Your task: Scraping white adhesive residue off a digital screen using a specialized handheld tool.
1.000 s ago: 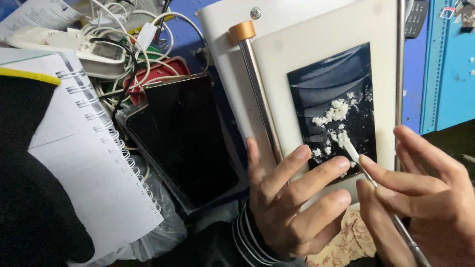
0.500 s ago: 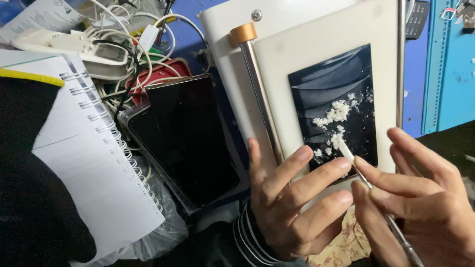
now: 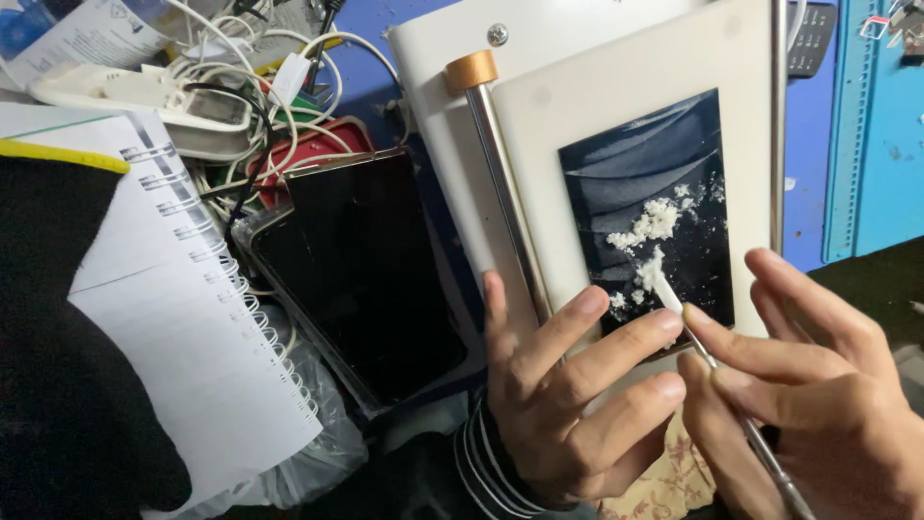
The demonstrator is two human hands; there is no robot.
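Where cables (image 3: pixel 241 58) tangle, blue panels (image 3: pixel 881 125) rise.

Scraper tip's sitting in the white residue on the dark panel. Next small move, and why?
Probably a short stroke with the metal scraper in the right hand, pushing the white crumbs toward the dark panel edge. The tip already carries a clump, loose crumbs lie just ahead of it, and the left hand rests fingers at the panel's lower corner, bracing it on the white plate.
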